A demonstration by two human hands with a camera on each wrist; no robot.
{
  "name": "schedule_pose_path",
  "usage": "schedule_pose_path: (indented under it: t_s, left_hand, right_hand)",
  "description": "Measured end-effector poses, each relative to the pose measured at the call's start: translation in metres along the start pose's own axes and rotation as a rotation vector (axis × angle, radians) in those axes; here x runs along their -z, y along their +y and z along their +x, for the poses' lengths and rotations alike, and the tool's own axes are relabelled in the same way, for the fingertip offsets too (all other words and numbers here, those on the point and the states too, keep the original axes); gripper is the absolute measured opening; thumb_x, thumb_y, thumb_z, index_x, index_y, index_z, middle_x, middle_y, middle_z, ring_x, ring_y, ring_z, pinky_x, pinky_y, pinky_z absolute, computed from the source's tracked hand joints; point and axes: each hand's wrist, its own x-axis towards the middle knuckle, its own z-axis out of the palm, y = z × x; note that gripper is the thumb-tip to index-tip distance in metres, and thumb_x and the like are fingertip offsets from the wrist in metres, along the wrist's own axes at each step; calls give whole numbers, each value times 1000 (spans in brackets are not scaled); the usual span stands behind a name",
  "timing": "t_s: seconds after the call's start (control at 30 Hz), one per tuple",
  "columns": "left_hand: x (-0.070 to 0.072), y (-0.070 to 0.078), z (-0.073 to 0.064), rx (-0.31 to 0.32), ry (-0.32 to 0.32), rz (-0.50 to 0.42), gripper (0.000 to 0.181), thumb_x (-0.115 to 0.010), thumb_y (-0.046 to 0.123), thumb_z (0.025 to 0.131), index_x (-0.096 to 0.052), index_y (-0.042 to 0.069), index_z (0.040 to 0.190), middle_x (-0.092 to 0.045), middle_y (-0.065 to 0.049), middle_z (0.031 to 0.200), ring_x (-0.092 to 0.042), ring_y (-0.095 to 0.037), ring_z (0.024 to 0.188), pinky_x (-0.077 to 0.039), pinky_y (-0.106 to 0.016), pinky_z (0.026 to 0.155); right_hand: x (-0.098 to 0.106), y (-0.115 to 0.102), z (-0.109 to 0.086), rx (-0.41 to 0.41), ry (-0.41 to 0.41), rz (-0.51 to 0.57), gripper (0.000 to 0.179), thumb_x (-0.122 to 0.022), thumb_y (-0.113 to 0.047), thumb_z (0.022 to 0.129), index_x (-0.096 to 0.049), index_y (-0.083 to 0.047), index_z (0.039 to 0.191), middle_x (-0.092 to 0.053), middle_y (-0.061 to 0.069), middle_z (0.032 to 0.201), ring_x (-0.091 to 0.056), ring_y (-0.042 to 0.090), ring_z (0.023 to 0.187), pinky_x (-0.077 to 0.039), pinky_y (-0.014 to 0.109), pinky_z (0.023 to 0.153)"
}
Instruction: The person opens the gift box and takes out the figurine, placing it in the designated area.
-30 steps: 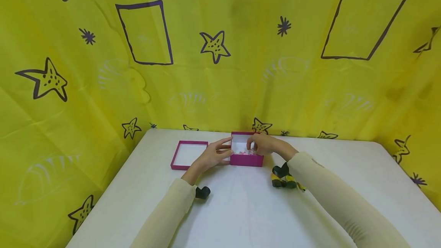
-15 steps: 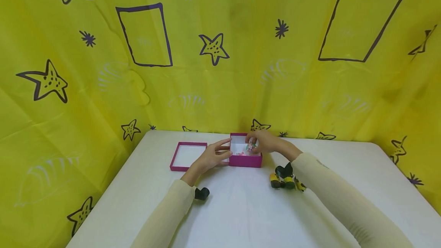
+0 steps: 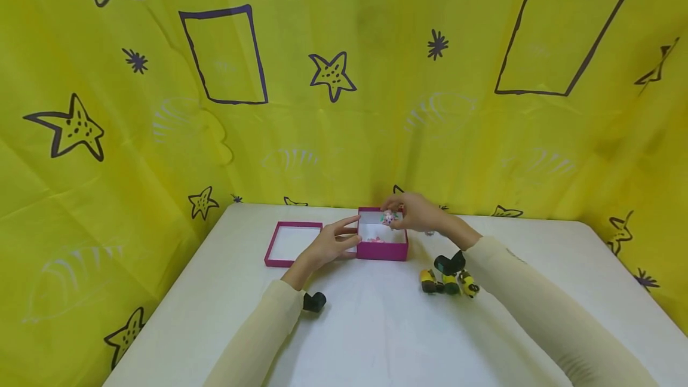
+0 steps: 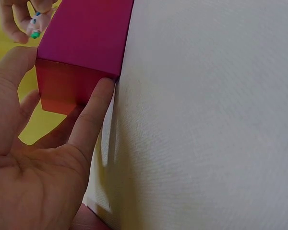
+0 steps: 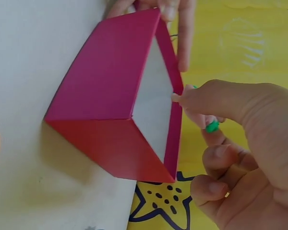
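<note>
A magenta box with a white inside stands uncovered toward the back of the table. My left hand rests spread fingers and thumb against its left side; in the left wrist view a fingertip touches the lower edge. Above the box's right half, my right hand pinches a small pink figurine with green bits between thumb and finger. The right wrist view has this figurine just outside the box's rim, partly hidden by the thumb. Small pink pieces lie inside the box.
Left of the box lies its magenta-rimmed lid, white side up. Several yellow and black small toys sit on the white table to the right. Another small item lies beneath the right wrist. A yellow patterned curtain hangs behind.
My right hand has risen out of the box, lifting the pink figurine from its floor up to rim height. My left hand stays against the box's side.
</note>
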Motion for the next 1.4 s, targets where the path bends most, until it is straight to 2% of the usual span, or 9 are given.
schedule_pose_path:
  t_s: [0.17,0.47,0.67,1.0,1.13,1.27,1.4]
  left_hand:
    - [-1,1,-2,-3,-3,-5,64,-69,22,101,-42,21,159,-50,-18,150,-57,-34,130,-60,-42,91]
    - [-1,3,-2,0,6,15,64,-69,24,100,-43,22,158,-52,-17,150,-56,-35,131,-60,-40,92]
    - [0,2,-1,5,8,7,64,-70,24,100,-43,23,158,-52,-17,149,-57,-34,130,-60,-40,91]
    - [0,0,0,24,18,14,63,-71,24,99,-46,29,157,-54,-14,147,-58,-32,128,-60,-39,90]
    - [0,0,0,15,15,4,63,-70,23,100,-45,28,157,-53,-15,148,-58,-32,128,-61,-39,90]
    - [0,0,1,10,10,-8,63,-70,22,100,-44,26,158,-52,-17,149,-59,-32,128,-61,-40,89]
    - [1,0,0,13,12,7,63,-70,24,100,-44,27,157,-52,-16,149,-59,-32,128,-60,-39,90]
  right_hand:
    - [3,-1,-5,-22,47,75,34,-80,-7,88,-70,-6,121,-67,17,112,-56,25,77,-53,29,63]
    - [6,0,-15,-28,114,146,35,-78,-7,89,-69,-7,123,-66,19,120,-60,27,92,-55,32,76]
    - [8,4,-18,-31,122,160,36,-78,-5,89,-69,-6,123,-66,20,116,-56,23,79,-54,30,70]
    - [11,5,-23,-45,120,166,37,-79,-6,89,-69,-5,125,-67,21,117,-51,22,73,-47,28,64]
    - [11,9,-26,-52,113,163,37,-79,-7,90,-69,-4,125,-66,20,116,-48,21,69,-45,26,62]
    - [14,15,-31,-53,108,164,36,-79,-8,90,-68,-4,124,-66,20,116,-49,21,67,-47,27,61]
    - [17,22,-38,-52,110,151,37,-80,-13,91,-68,-3,125,-66,19,116,-55,22,74,-51,30,64]
